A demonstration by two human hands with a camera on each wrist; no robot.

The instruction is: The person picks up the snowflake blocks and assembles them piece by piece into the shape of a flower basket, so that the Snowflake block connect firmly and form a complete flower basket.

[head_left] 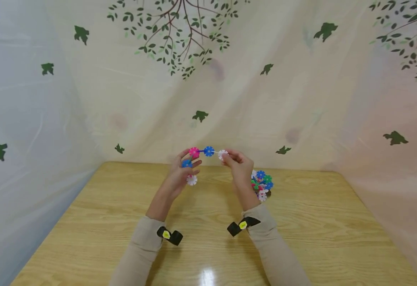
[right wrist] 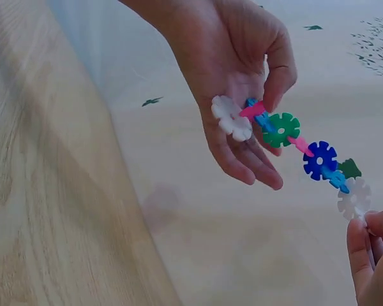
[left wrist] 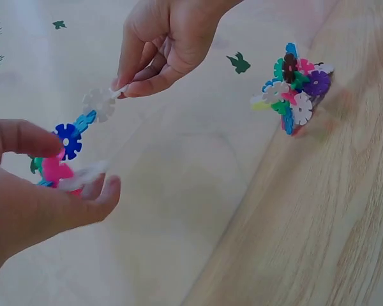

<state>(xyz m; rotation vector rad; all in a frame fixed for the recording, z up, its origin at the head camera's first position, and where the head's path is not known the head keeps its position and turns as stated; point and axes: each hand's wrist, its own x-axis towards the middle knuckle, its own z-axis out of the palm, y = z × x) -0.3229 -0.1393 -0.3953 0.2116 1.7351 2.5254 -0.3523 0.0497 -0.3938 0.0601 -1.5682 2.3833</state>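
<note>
A chain of interlocking snowflake discs (head_left: 209,151) spans the gap between both hands, held up above the table. The left hand (head_left: 177,175) grips it near one end, thumb and fingers round the linked pieces. A white disc (right wrist: 232,118) hangs at that end by the palm. Along the chain come pink, light blue, green (right wrist: 281,130) and dark blue (right wrist: 320,160) discs. At the other end the right hand (head_left: 242,170) pinches a thin white piece between thumb and fingertip, right at the edge of a white disc (right wrist: 354,199).
A heap of loose coloured snowflake discs (head_left: 262,186) sits on the wooden table (head_left: 208,222), beyond the right wrist. Behind the table hangs a pale curtain (head_left: 230,99) with leaf and bird prints. Each sleeve carries a black wrist camera (head_left: 170,236).
</note>
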